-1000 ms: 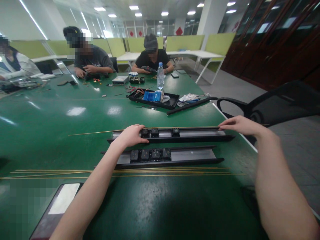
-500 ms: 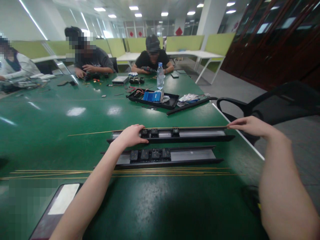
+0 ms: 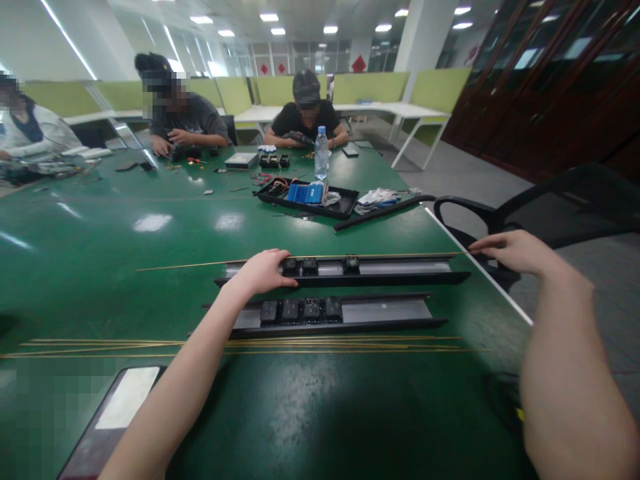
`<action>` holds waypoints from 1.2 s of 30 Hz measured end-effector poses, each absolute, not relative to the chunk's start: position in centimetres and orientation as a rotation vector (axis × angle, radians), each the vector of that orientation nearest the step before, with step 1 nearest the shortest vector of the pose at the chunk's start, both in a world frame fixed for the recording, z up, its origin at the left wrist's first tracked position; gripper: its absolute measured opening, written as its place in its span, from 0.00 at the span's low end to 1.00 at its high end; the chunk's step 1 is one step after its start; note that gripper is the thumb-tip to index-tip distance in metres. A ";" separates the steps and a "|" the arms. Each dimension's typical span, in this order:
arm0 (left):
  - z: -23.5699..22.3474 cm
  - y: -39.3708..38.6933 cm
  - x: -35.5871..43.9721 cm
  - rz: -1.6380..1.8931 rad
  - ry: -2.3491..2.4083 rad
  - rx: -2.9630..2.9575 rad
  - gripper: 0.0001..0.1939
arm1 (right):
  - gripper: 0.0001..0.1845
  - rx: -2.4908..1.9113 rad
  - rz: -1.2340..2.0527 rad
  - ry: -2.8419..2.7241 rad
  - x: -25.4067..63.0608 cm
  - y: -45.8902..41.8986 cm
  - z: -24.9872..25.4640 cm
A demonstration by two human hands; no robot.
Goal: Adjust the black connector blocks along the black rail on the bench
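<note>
My left hand (image 3: 261,271) is closed across the left part of the farther black channel rail (image 3: 400,267), thumb on its near wall and fingers over its far wall. Small black blocks (image 3: 351,265) sit inside that rail. A thin brass-coloured rod (image 3: 190,266) runs along the rail's far edge and sticks out past both ends. At the table's right edge, my right hand (image 3: 513,252) pinches the rod's right end. A second channel rail (image 3: 385,311) with several black blocks (image 3: 311,309) lies nearer to me. More thin rods (image 3: 345,343) lie loosely alongside in front of it.
A dark device with a white label (image 3: 123,399) lies at lower left. Beyond the rails are a black tray (image 3: 345,205), a water bottle (image 3: 321,157), gloves (image 3: 377,200) and a black strip (image 3: 383,215). An office chair (image 3: 560,207) stands at right. Several people sit across the table.
My right hand has slid rightward along the rod, from the rail's right end to past the table edge. My left hand, the rails and the rod look the same.
</note>
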State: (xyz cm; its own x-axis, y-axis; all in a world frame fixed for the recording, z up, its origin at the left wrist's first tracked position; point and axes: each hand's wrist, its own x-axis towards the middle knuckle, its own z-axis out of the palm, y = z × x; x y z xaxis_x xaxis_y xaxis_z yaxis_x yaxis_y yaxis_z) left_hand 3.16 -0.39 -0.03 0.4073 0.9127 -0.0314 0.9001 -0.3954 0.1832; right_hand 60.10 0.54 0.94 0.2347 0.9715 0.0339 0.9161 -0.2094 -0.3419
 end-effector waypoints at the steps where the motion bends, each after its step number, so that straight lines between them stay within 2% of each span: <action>1: 0.0 -0.4 3.2 0.110 1.619 2.489 0.33 | 0.15 -2.243 0.293 -1.748 59.7 0.5 1.2; 4: -0.1 -0.3 3.0 0.111 1.614 2.493 0.34 | 0.19 -2.188 0.347 -1.767 57.6 0.5 2.2; 10: -0.4 -0.2 2.6 0.155 1.589 2.514 0.37 | 0.25 -1.793 0.437 -2.006 49.7 0.4 3.8; 16: -0.3 -0.2 2.6 0.159 1.596 2.471 0.36 | 0.21 -1.539 0.630 -2.186 42.1 0.6 2.5; 24: -0.6 0.1 2.1 0.175 1.577 2.476 0.37 | 0.19 -1.385 0.556 -2.145 38.0 0.7 -0.5; 36: -0.6 0.0 2.1 0.157 1.575 2.508 0.38 | 0.19 -1.422 0.461 -2.113 36.3 0.5 -2.0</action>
